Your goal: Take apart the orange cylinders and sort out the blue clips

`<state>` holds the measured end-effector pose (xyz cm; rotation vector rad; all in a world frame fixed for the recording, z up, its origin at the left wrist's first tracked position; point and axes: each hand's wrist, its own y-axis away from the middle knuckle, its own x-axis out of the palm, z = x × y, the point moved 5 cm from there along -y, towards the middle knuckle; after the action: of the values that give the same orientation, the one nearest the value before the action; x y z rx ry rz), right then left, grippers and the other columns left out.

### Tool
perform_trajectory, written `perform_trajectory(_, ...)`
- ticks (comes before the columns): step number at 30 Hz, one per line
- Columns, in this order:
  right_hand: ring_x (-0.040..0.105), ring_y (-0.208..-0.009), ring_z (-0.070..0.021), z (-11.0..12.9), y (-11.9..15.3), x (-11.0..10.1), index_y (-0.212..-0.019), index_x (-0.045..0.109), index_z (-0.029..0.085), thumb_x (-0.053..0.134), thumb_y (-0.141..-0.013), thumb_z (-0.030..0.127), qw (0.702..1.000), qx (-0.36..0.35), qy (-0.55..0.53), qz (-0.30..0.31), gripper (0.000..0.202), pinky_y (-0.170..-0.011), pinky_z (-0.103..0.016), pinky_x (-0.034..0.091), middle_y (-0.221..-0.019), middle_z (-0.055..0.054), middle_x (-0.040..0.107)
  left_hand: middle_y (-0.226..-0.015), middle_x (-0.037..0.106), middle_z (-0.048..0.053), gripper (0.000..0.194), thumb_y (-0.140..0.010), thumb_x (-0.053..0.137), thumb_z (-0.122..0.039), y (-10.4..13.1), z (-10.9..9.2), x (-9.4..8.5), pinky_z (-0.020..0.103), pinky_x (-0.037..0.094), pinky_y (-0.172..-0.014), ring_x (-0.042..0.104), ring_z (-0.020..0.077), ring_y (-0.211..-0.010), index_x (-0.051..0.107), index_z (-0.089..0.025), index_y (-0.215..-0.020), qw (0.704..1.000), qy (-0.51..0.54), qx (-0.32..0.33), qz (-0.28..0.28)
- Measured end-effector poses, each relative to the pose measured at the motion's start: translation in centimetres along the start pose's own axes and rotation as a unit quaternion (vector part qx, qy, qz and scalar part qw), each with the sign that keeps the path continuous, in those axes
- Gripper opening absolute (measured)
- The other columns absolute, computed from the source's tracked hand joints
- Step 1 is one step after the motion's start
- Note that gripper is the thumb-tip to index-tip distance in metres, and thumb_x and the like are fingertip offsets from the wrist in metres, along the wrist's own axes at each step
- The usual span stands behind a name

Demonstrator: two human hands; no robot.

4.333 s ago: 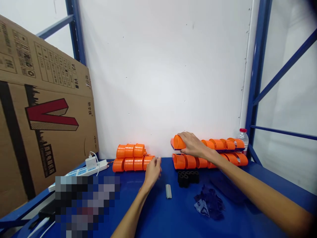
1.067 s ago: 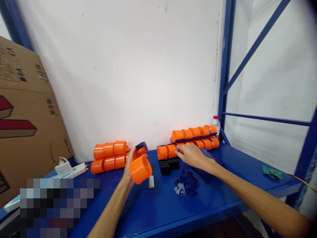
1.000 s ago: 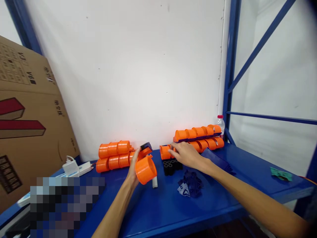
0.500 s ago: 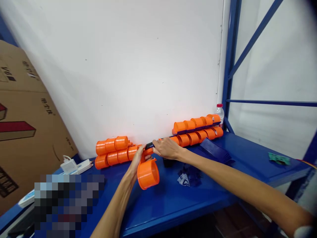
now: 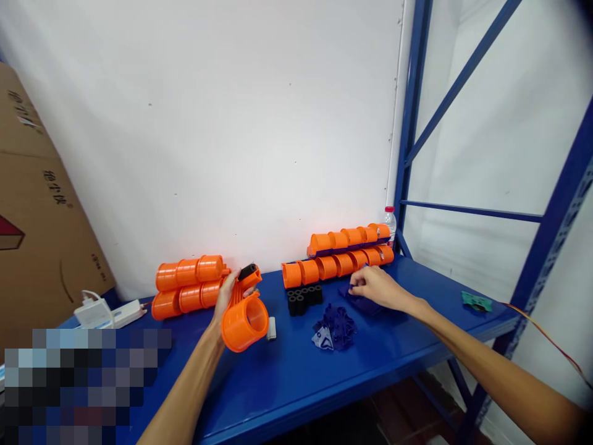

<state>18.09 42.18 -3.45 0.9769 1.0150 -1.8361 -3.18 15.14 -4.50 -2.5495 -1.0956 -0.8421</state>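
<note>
My left hand (image 5: 228, 295) is wrapped around an orange plastic part (image 5: 241, 324) that ends in a round, hollow cup. A short black tube (image 5: 247, 271) sits at the top of that part, by my fingers. My right hand (image 5: 377, 286) reaches over a stack of dark blue flat plastic pieces (image 5: 365, 304), its fingers pinched at the edge of one. Small dark blue plastic brackets (image 5: 341, 326) lie in a heap between the hands, beside a lighter triangular piece (image 5: 323, 338). Black foam-like tubes (image 5: 303, 300) stand together behind the heap.
Orange cup rows are stacked at the left (image 5: 189, 275) and right (image 5: 343, 266) along the wall. A bottle (image 5: 390, 225) stands behind. A white power strip (image 5: 125, 314), a cardboard box (image 5: 50, 247) and a green circuit board (image 5: 476, 301) sit around the blue table (image 5: 287, 383).
My right hand has left the orange part and moved right to the dark blue pieces. My left hand keeps hold of the orange part. The view has shifted a little to the right.
</note>
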Motion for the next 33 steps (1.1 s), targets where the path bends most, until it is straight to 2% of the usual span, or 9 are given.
perform_trajectory(3,0.064,-0.077,-0.0198,-0.6,1.3,0.3,-0.072,0.070,0.021,0.066,-0.083,0.021,0.998,0.035,0.032,0.047,0.012,-0.065,-0.027,0.034,-0.074,-0.001,0.071,-0.051,0.048,-0.002,0.025,-0.097,0.055,-0.038,0.2,0.0,0.3,0.022,0.045,-0.041,0.051,0.0142,-0.043,0.058,-0.018,-0.084,1.000,-0.009,-0.011,-0.004)
perform_trajectory(10,0.069,-0.084,-0.0266,1.7,1.9,1.9,-0.085,0.070,0.019,0.059,-0.082,0.013,0.985,0.018,0.172,0.028,0.013,-0.063,-0.029,0.030,-0.087,-0.010,0.074,-0.051,0.046,-0.002,0.029,-0.096,0.058,-0.040,0.2,0.3,0.5,0.021,0.042,-0.040,0.046,0.0117,-0.041,0.054,-0.019,-0.076,0.999,-0.035,-0.008,0.024)
perform_trajectory(15,0.068,-0.080,-0.0209,2.3,1.3,2.0,-0.083,0.070,0.021,0.073,-0.074,0.016,0.994,0.003,0.003,0.107,0.011,-0.062,-0.026,0.035,-0.079,-0.001,0.074,-0.050,0.045,-0.003,0.031,-0.091,0.065,-0.043,0.1,0.6,0.4,0.021,0.041,-0.040,0.044,0.0116,-0.041,0.053,-0.020,-0.075,0.998,-0.049,-0.010,0.037)
perform_trajectory(18,0.065,-0.072,-0.0172,3.8,0.0,0.6,-0.088,0.069,0.019,0.070,-0.078,0.016,0.994,-0.031,-0.090,0.057,0.011,-0.064,-0.025,0.039,-0.074,0.001,0.072,-0.050,0.046,-0.003,0.031,-0.091,0.066,-0.044,-0.1,0.7,0.4,0.021,0.040,-0.041,0.043,0.0111,-0.041,0.054,-0.019,-0.076,0.998,-0.052,-0.007,0.040)
perform_trajectory(21,0.063,-0.072,-0.0163,7.3,-1.4,0.0,-0.091,0.067,0.018,0.063,-0.088,0.020,0.984,-0.098,-0.147,-0.023,0.005,-0.066,-0.025,0.041,-0.076,0.000,0.070,-0.049,0.045,-0.003,0.034,-0.090,0.066,-0.045,-0.3,1.2,0.2,0.022,0.038,-0.040,0.042,0.0110,-0.040,0.053,-0.020,-0.073,0.998,-0.054,-0.021,0.033)
perform_trajectory(25,0.060,-0.072,-0.0151,13.6,-3.3,1.6,-0.109,0.066,0.020,0.064,-0.093,0.025,0.965,-0.206,-0.138,-0.081,0.017,-0.068,-0.025,0.039,-0.076,0.001,0.067,-0.048,0.044,-0.003,0.040,-0.090,0.065,-0.052,-0.2,2.0,-0.1,0.023,0.036,-0.040,0.040,0.0108,-0.038,0.051,-0.021,-0.070,0.995,-0.076,-0.058,0.031)
perform_trajectory(28,0.060,-0.074,-0.0156,16.9,-5.0,3.5,-0.124,0.061,0.021,0.066,-0.094,0.026,0.964,-0.237,-0.102,-0.072,0.031,-0.068,-0.025,0.037,-0.083,0.000,0.067,-0.048,0.043,-0.005,0.041,-0.088,0.067,-0.056,-0.1,2.4,0.0,0.022,0.036,-0.041,0.038,0.0093,-0.038,0.053,-0.020,-0.074,0.995,-0.085,-0.055,0.026)
perform_trajectory(31,0.061,-0.081,-0.0165,17.7,-6.3,4.4,-0.116,0.065,0.020,0.066,-0.094,0.027,0.964,-0.251,-0.064,-0.065,0.023,-0.072,-0.026,0.038,-0.093,-0.003,0.068,-0.048,0.042,-0.006,0.045,-0.085,0.071,-0.059,0.0,2.5,0.4,0.022,0.034,-0.040,0.036,0.0085,-0.037,0.052,-0.020,-0.073,0.994,-0.094,-0.053,0.022)
perform_trajectory(33,0.061,-0.085,-0.0165,16.9,-6.5,3.9,-0.108,0.067,0.019,0.066,-0.095,0.029,0.963,-0.248,-0.065,-0.087,0.016,-0.075,-0.026,0.039,-0.098,-0.004,0.068,-0.047,0.042,-0.005,0.046,-0.086,0.070,-0.061,0.1,2.3,0.4,0.022,0.034,-0.039,0.040,0.0098,-0.037,0.052,-0.020,-0.073,0.995,-0.087,-0.042,0.006)
